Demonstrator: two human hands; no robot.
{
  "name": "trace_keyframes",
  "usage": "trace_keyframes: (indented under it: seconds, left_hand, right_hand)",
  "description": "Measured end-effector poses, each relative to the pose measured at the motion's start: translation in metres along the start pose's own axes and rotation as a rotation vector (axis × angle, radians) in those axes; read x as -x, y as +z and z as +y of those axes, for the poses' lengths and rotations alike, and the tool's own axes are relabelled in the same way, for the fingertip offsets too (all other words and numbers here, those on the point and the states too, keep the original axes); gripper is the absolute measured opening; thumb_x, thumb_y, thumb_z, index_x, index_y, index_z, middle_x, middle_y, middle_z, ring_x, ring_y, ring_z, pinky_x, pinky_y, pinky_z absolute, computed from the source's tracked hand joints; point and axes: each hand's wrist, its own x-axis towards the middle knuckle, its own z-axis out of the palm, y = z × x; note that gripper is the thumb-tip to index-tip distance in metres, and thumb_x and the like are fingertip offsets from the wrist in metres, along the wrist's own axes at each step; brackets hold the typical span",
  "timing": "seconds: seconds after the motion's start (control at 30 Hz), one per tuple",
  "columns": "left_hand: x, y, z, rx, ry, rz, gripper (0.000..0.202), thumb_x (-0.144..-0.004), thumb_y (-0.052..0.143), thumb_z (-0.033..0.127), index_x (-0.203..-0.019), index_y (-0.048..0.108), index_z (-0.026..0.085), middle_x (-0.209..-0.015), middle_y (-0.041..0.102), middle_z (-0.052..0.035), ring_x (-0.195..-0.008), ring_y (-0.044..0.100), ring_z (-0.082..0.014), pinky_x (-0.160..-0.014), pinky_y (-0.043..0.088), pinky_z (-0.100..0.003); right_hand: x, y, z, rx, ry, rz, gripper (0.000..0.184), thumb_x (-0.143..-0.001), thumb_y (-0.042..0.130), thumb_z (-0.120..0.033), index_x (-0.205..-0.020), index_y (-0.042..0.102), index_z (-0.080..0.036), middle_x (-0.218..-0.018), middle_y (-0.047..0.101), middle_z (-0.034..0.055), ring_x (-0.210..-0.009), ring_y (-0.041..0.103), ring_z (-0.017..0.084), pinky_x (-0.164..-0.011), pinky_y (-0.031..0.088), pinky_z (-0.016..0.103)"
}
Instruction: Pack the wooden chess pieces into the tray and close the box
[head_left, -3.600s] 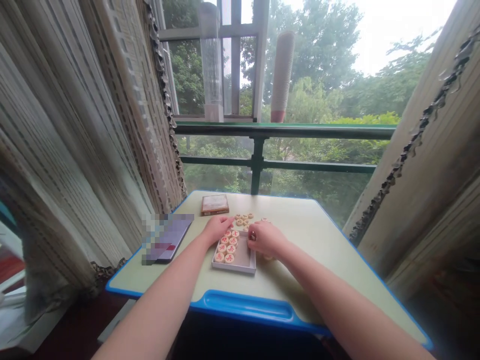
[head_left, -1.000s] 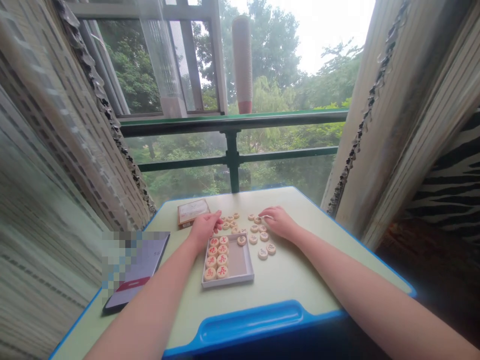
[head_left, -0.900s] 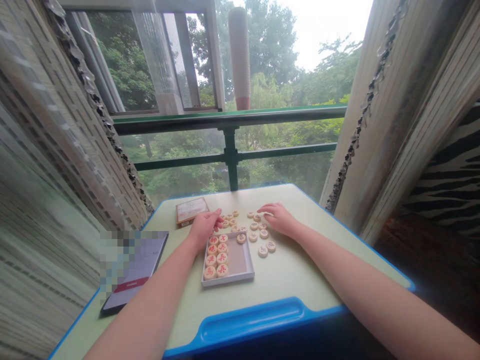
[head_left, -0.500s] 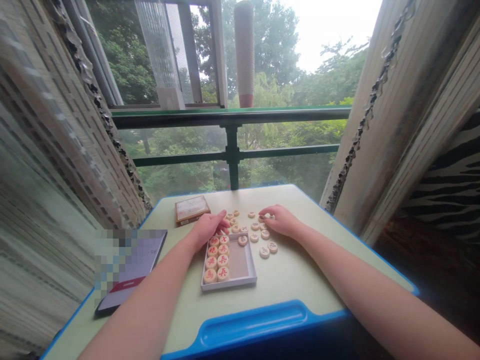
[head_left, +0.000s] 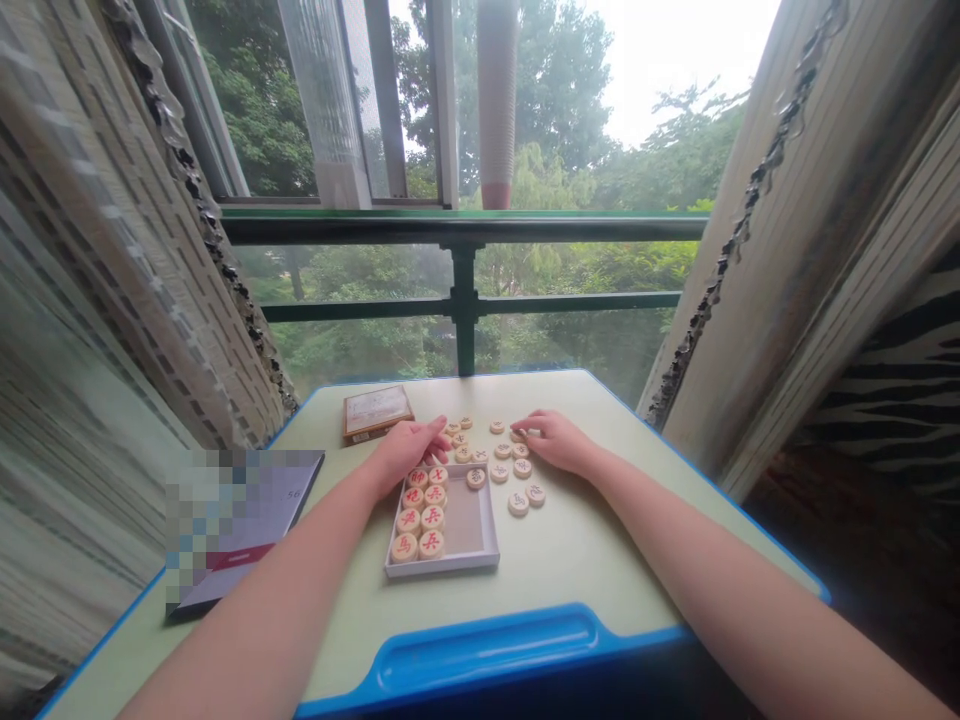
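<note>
A shallow white box tray [head_left: 442, 570] holds Chinese chess pieces: two columns with red characters on the left, and one dark-lettered piece [head_left: 476, 478] at its upper right. My left hand [head_left: 409, 450] hovers at the tray's far left corner, fingers loosely bent and apart, holding nothing I can see. Over on the right, my right hand [head_left: 555, 438] has its fingertips closed on a Chinese chess piece [head_left: 518, 436] on the table, partly hidden by the fingers. Several loose pieces lie between the hands, among them two touching pieces [head_left: 518, 503] right of the tray.
A brown-edged box [head_left: 377, 412] lies at the table's back left. A grey book or folder [head_left: 296, 490], partly blurred out, is left of my forearm. The pale table [head_left: 637, 600] has a blue rim with a moulded trough [head_left: 487, 645] in front. Curtains flank the railing.
The view has shifted slightly, so the table things appear a little further left. Both hands stay in nearly the same places relative to the tray and pieces.
</note>
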Motion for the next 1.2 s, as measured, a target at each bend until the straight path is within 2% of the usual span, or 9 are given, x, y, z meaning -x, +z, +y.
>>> trace_keyframes:
  seconds: [0.2,0.3,0.43,0.6,0.7,0.8,1.0,1.1,1.2]
  left_hand:
    - [-0.002,-0.001,-0.003,0.022,-0.015,0.000,0.052,-0.068,0.052,0.062,-0.062,0.066,0.012,-0.058,0.065,-0.0073,-0.049,0.049,-0.0114,-0.054,0.038,-0.025]
    - [-0.003,-0.003,-0.005,0.013,-0.003,-0.006,0.051,-0.067,0.053,0.061,-0.064,0.067,0.012,-0.059,0.065,-0.0070,-0.051,0.050,-0.0120,-0.054,0.038,-0.025]
    - [-0.002,-0.002,-0.005,0.004,-0.006,-0.005,0.046,-0.065,0.058,0.058,-0.064,0.066,0.013,-0.060,0.064,-0.0059,-0.052,0.049,-0.0114,-0.053,0.037,-0.024]
    - [-0.002,-0.003,-0.005,-0.003,-0.004,0.002,0.047,-0.064,0.059,0.058,-0.067,0.066,0.012,-0.062,0.064,-0.0069,-0.054,0.050,-0.0116,-0.053,0.037,-0.024]
    - [-0.003,-0.006,-0.007,-0.007,0.003,-0.009,0.049,-0.063,0.058,0.059,-0.068,0.066,0.011,-0.063,0.064,-0.0067,-0.055,0.050,-0.0118,-0.053,0.037,-0.024]
    - [-0.004,-0.007,-0.007,-0.014,-0.005,-0.017,0.048,-0.063,0.059,0.059,-0.069,0.065,0.012,-0.064,0.064,-0.0062,-0.055,0.049,-0.0114,-0.053,0.036,-0.024]
    - [-0.007,-0.007,-0.009,-0.034,-0.007,-0.017,0.045,-0.063,0.060,0.057,-0.070,0.065,0.012,-0.066,0.064,-0.0065,-0.057,0.050,-0.0120,-0.053,0.036,-0.024]
    - [-0.008,-0.008,-0.010,-0.034,-0.009,-0.017,0.047,-0.061,0.060,0.059,-0.069,0.065,0.013,-0.066,0.064,-0.0063,-0.059,0.052,-0.0132,-0.054,0.037,-0.024]
    - [-0.006,-0.008,-0.009,-0.030,0.004,-0.004,0.049,-0.061,0.059,0.060,-0.069,0.065,0.012,-0.065,0.064,-0.0060,-0.057,0.051,-0.0124,-0.053,0.036,-0.024]
  right_hand:
    - [0.000,-0.004,0.000,0.047,0.094,0.032,0.024,-0.075,0.058,-0.032,-0.090,0.067,-0.016,-0.093,0.062,0.0082,-0.087,0.055,0.019,-0.079,0.042,0.027]
    - [0.001,-0.006,0.002,0.048,0.146,0.012,0.029,-0.073,0.057,-0.028,-0.097,0.066,-0.014,-0.096,0.062,0.0092,-0.085,0.055,0.018,-0.078,0.042,0.027]
    - [0.001,-0.008,0.007,-0.031,0.090,-0.013,0.042,-0.073,0.050,-0.015,-0.113,0.060,-0.019,-0.106,0.060,0.0063,-0.081,0.056,0.015,-0.079,0.042,0.026]
    - [0.001,-0.007,0.009,-0.017,0.089,-0.011,0.023,-0.071,0.053,-0.018,-0.088,0.069,-0.018,-0.100,0.060,0.0068,-0.083,0.056,0.016,-0.080,0.042,0.027]
    - [0.001,-0.007,0.007,-0.039,0.086,0.014,0.036,-0.068,0.051,-0.011,-0.101,0.065,-0.017,-0.100,0.060,0.0071,-0.086,0.056,0.017,-0.082,0.042,0.028]
    - [0.003,-0.007,0.004,-0.085,-0.030,-0.028,0.046,-0.069,0.048,-0.008,-0.110,0.063,-0.021,-0.108,0.058,0.0069,-0.095,0.054,0.018,-0.086,0.041,0.030]
    - [0.005,-0.006,0.000,-0.076,-0.125,-0.088,0.030,-0.075,0.054,-0.022,-0.102,0.067,-0.024,-0.108,0.060,0.0064,-0.102,0.052,0.021,-0.090,0.040,0.033]
    - [0.002,-0.004,0.003,-0.075,-0.128,-0.055,0.024,-0.076,0.057,-0.030,-0.097,0.068,-0.023,-0.102,0.062,0.0061,-0.093,0.055,0.020,-0.081,0.044,0.032]
    - [0.000,-0.002,0.003,-0.105,-0.088,0.051,0.026,-0.074,0.059,-0.029,-0.098,0.065,-0.021,-0.095,0.065,0.0047,-0.080,0.056,0.016,-0.075,0.045,0.032]
